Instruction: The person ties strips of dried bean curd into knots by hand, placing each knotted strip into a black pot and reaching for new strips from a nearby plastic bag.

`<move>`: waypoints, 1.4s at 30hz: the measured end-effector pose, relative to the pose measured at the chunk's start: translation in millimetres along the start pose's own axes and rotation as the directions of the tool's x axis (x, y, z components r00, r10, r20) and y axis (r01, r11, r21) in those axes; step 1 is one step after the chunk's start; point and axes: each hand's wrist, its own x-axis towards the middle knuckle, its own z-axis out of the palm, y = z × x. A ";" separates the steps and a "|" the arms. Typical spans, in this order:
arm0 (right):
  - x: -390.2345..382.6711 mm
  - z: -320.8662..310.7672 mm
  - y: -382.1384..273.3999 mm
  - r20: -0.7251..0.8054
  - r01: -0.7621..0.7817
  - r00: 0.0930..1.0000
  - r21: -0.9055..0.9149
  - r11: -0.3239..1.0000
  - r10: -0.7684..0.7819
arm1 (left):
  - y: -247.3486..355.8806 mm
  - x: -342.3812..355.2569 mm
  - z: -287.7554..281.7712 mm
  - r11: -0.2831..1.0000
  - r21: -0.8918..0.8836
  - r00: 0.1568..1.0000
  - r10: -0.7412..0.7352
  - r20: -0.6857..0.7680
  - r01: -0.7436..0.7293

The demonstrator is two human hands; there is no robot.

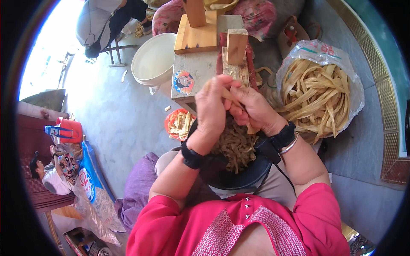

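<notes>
One strip [232,99] is gripped in both hands, slanting down from left to right above the bowl [232,182] and just off the near end of the bench [203,66]. From my remote station I log the left hand [210,113] as closed round the upper part; the right hand [255,104] has thumb and fingers folded on the lower part, its tail showing below. I can't tell how hard either presses.

Step in hand, my judgement: working this strip by hand over the short pieces [237,149]. Next move, as I read it, calls for a firm hold on both sides of the bare middle, wrists kept over the bowl.

Edges: the upright block [237,46] and its board [239,70] stand close beyond the knuckles, limiting forward travel. At right, the bag [356,87] of long strips lies near the forearm; a dark box [268,152] sits beside the right wrist. I note more room leftward, over the floor [111,123], past the red bag [169,123].
</notes>
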 end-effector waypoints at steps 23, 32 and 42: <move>-21.1 19.2 -3.3 0.191 0.512 0.803 -0.705 0.490 -0.564 | 31.1 -11.2 -16.3 0.696 0.370 0.762 0.403 0.507 -0.615; -13.3 19.8 7.9 0.036 0.409 0.840 -0.697 0.589 -0.542 | 39.5 -5.2 -22.4 0.955 0.192 0.916 -0.275 0.294 0.225; -19.3 -0.9 -6.1 0.204 -0.316 0.939 0.200 0.927 0.276 | 26.0 -7.9 -19.7 0.532 0.449 0.696 0.533 0.482 -0.718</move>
